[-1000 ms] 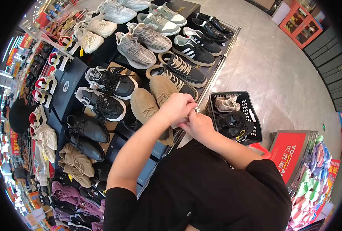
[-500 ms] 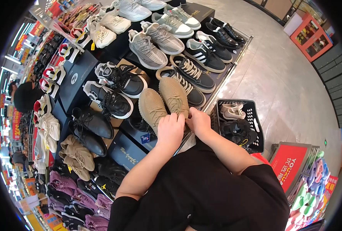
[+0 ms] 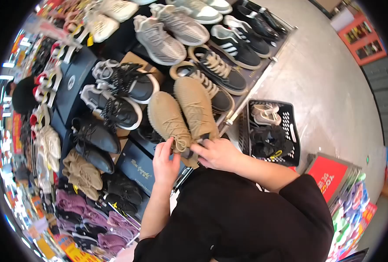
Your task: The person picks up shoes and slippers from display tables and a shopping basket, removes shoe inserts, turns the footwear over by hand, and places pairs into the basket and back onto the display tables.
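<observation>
A pair of tan knit sneakers sits at the front of the shoe display, toes pointing away from me. My left hand (image 3: 167,161) is at the left tan sneaker (image 3: 167,114), its fingers bent against the collar beside the lace bow. My right hand (image 3: 215,153) reaches across from the right, with its fingers closed on the collars, where the left sneaker meets the right tan sneaker (image 3: 195,105). The heels are partly hidden by my fingers. Just beyond the toes stand black canvas shoes (image 3: 220,72) with beige laces.
Black sneakers with white soles (image 3: 119,111) and black leather shoes (image 3: 95,139) stand to the left, near a dark blue shoebox (image 3: 137,168). A black basket (image 3: 293,131) holding shoes is on the floor at right. Beyond it is a red sign (image 3: 327,177).
My hands have moved apart and back toward the sneakers' collars. The left hand has left the laces' middle, uncovering a bow. The view has shifted slightly.
</observation>
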The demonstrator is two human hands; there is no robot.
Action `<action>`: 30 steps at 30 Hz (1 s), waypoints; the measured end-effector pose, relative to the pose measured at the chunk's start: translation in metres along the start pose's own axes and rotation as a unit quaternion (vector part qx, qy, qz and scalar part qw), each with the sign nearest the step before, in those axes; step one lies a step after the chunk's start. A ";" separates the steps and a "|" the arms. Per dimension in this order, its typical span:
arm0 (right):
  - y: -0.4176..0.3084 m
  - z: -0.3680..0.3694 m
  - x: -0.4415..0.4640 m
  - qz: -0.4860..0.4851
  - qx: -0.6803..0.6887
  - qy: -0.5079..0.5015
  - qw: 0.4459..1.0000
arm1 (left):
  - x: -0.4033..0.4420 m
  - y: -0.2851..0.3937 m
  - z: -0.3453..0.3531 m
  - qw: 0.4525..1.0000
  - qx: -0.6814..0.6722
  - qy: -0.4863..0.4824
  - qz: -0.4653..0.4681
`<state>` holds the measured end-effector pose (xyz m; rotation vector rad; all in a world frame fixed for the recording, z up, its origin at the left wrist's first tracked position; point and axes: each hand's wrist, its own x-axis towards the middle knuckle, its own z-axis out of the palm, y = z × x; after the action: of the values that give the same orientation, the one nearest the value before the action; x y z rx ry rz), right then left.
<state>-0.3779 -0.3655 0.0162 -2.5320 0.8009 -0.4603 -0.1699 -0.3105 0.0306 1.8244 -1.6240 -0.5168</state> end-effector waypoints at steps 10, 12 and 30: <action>-0.053 0.037 -0.011 0.098 -0.060 0.168 0.979 | 0.016 -0.001 -0.012 0.974 -0.001 0.046 0.220; -0.074 0.021 -0.019 0.101 -0.055 0.230 0.966 | 0.015 0.021 -0.026 0.966 -0.017 0.070 0.250; -0.084 -0.056 -0.261 0.405 0.008 0.165 0.899 | -0.072 0.094 0.059 0.865 -0.252 -0.414 0.129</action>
<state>-0.5662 -0.1633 0.0595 -1.8670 1.8376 -0.5901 -0.2893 -0.2554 0.0430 0.9940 -1.9514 -1.5800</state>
